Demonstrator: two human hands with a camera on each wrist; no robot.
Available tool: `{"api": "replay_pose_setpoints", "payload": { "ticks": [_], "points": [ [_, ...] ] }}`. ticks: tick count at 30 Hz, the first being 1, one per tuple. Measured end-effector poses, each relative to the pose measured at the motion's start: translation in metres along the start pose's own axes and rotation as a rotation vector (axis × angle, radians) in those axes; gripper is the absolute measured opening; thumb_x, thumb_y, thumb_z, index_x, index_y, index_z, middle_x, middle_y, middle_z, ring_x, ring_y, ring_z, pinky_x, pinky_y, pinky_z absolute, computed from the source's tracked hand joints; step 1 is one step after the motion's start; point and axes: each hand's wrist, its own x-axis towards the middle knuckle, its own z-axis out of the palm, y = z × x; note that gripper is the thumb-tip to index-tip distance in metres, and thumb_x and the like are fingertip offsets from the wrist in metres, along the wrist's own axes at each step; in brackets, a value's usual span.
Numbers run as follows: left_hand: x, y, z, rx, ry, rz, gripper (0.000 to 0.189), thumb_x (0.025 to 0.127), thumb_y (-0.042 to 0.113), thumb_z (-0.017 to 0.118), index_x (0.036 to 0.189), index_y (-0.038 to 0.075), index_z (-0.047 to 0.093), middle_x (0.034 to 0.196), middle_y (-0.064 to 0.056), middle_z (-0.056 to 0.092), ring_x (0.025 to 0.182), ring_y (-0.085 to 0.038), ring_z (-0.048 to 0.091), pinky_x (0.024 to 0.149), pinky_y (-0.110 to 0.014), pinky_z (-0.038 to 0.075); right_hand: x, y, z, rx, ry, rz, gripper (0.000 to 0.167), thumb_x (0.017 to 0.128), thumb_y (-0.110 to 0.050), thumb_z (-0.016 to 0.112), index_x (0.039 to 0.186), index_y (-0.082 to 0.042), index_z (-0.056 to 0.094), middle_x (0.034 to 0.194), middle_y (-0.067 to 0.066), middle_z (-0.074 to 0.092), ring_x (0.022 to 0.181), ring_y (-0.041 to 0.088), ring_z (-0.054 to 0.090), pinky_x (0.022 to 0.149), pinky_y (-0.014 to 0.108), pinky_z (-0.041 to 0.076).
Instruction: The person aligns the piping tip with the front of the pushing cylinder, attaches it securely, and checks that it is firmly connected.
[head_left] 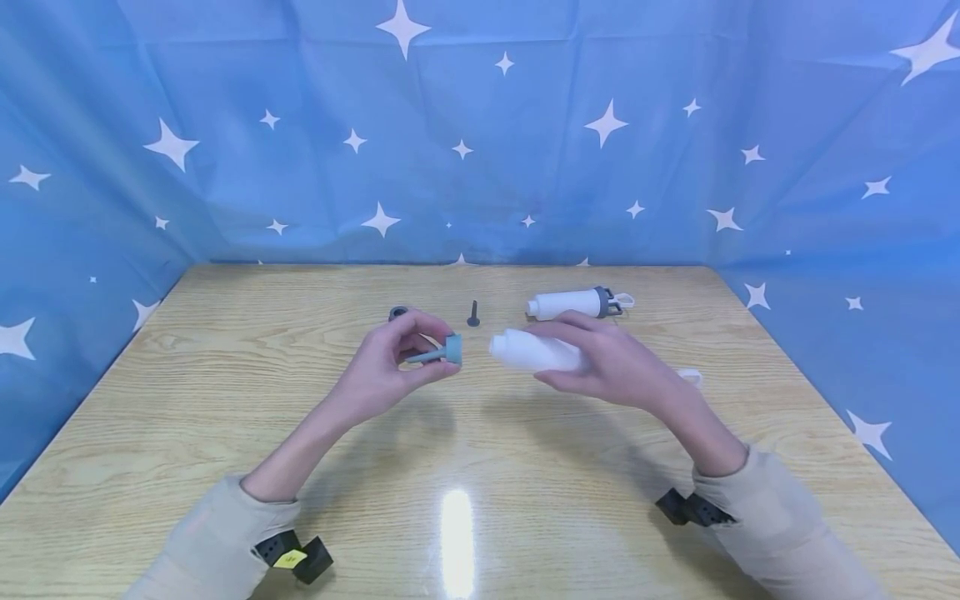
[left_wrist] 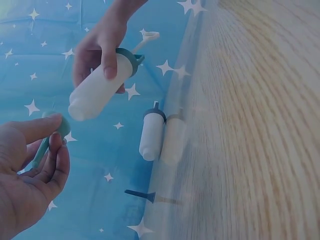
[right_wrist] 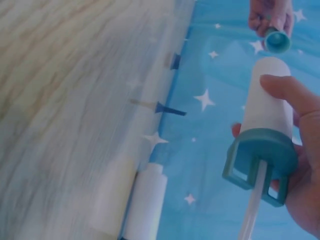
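My left hand (head_left: 390, 362) pinches a teal nozzle (head_left: 453, 348) between thumb and fingertips. Its thin stem points back toward the palm, and its wide open cup faces right, as the right wrist view shows. My right hand (head_left: 611, 362) grips a white syringe-like tube (head_left: 536, 350) round its barrel, held tilted above the table. The narrower tip of the tube points left, at the cup, with a gap between them. On its other end sits a teal collar (right_wrist: 265, 150) with two loop handles, from which a white plunger rod (right_wrist: 254, 202) sticks out.
Behind my right hand, a second white tube (head_left: 564, 304) with a dark grey collar lies on the wooden table (head_left: 225, 400). A dark grey nozzle (head_left: 473, 317) stands on its wide end farther left. A dark ring-shaped piece (head_left: 398, 312) is partly behind my left hand. Blue star-patterned cloth (head_left: 465, 100) hangs around the table.
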Motion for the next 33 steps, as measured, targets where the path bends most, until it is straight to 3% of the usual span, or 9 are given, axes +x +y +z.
{"api": "replay_pose_setpoints", "payload": {
  "ticks": [10,33],
  "points": [
    [-0.001,-0.002,0.002,0.001,-0.012,0.029,0.036,0.088,0.009,0.08,0.121,0.009,0.067,0.109,-0.005,0.067,0.089,-0.019,0.069,0.08,-0.04,0.058,0.008,-0.012,0.001,0.004,0.001,-0.029,0.056,0.08,-0.024,0.086,0.131,-0.013,0.066,0.117,0.008,0.067,0.094,0.022,0.066,0.073,0.037,0.06],
    [-0.001,0.0,0.007,-0.001,0.006,0.041,0.031,0.086,0.008,0.082,0.114,0.009,0.068,0.106,-0.004,0.068,0.088,-0.019,0.069,0.08,-0.032,0.058,0.018,-0.024,0.006,0.013,0.033,-0.085,0.053,0.079,-0.025,0.088,0.128,-0.014,0.069,0.116,0.006,0.067,0.095,0.021,0.065,0.077,0.04,0.061]
  ]
}}
